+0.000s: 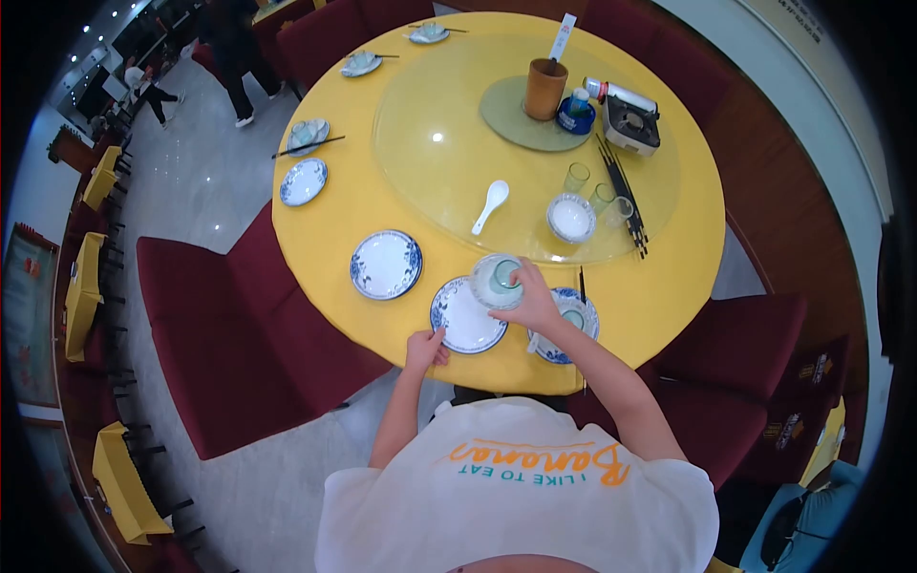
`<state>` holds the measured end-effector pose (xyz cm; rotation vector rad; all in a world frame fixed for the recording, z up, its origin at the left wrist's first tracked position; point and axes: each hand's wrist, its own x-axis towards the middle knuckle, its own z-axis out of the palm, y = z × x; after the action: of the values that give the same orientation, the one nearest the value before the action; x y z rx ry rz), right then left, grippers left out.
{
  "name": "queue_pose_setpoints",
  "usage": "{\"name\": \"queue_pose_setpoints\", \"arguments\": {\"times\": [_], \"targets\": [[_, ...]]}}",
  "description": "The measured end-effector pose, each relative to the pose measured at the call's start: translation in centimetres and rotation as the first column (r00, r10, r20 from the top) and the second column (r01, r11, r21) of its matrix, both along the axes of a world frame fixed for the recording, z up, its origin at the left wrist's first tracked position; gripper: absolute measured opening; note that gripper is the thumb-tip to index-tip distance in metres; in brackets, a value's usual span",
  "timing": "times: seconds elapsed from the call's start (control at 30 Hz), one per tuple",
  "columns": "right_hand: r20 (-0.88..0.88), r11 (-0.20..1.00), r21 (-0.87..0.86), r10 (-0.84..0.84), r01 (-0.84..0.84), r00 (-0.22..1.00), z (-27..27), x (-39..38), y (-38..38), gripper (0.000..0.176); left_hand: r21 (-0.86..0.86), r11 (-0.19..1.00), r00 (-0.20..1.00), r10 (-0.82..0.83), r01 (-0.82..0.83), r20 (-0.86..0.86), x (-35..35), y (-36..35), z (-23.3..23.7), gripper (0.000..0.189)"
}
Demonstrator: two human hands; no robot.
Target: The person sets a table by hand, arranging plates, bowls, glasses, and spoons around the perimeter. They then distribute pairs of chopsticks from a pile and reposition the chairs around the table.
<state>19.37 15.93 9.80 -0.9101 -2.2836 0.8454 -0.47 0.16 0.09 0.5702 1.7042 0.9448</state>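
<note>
My right hand [531,302] grips a white patterned bowl [484,289] over the far right part of a blue-and-white plate [465,327]. A greenish glass [504,275] sits inside the bowl, and my fingers reach its side. At the plate's near left rim is my left hand [427,350], its thumb on the rim and other fingers curled by the table edge. To the right, partly behind my right forearm, another place setting [589,334] has a plate, glass and bowl, with chopsticks [582,286] beside it. A stack of patterned plates [385,265] lies to the left.
The yellow round table [325,250] carries a glass turntable [411,181] with a white spoon [491,207], bowls [571,220], glasses, black chopsticks [623,196], a brown holder [545,91] and a portable stove [631,124]. Maroon chairs [239,334] stand around it. People are at the far left.
</note>
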Motion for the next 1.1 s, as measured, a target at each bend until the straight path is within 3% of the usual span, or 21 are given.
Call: {"name": "queue_pose_setpoints", "arguments": {"times": [0.2, 0.57, 0.8, 0.9, 1.0, 1.03, 1.1], "targets": [[0.03, 0.991, -0.093, 0.098, -0.094, 0.995, -2.1, -2.5, -4.2, 0.057, -0.007, 1.0, 1.0, -0.002, 0.002, -0.01, 0.1, 0.0, 0.6, 0.043], [0.078, 0.996, -0.017, 0.086, -0.085, 0.993, -4.4, -3.1, -5.3, 0.059, 0.009, 1.0, 1.0, 0.012, -0.012, -0.012, 0.1, -0.1, -0.1, 0.043], [0.167, 0.994, 0.033, 0.093, -0.1, 0.982, -3.6, -3.2, -5.0, 0.068, 0.02, 1.0, 0.999, -0.002, 0.003, -0.054, 0.3, -0.2, 0.3, 0.044], [0.2, 0.996, 0.033, 0.079, -0.088, 0.977, -1.5, -2.2, -5.3, 0.072, -0.005, 1.0, 0.999, 0.008, -0.007, 0.039, 0.0, -0.2, 0.0, 0.044], [0.055, 0.995, -0.035, 0.091, -0.089, 0.994, 2.0, 0.8, -5.5, 0.067, -0.085, 0.994, 0.998, 0.061, -0.062, -0.018, 0.5, 0.4, 0.9, 0.049], [0.083, 0.998, 0.016, 0.055, -0.056, 0.995, 2.5, 2.4, -5.4, 0.065, -0.101, 0.995, 0.974, -0.047, 0.025, -0.22, 0.4, 0.6, 0.9, 0.051], [0.138, 0.993, 0.12, -0.021, 0.005, 0.99, 3.0, 6.3, -5.0, 0.062, -0.175, 0.969, 0.78, -0.243, 0.173, -0.577, -0.3, 1.2, 1.0, 0.055]]}}
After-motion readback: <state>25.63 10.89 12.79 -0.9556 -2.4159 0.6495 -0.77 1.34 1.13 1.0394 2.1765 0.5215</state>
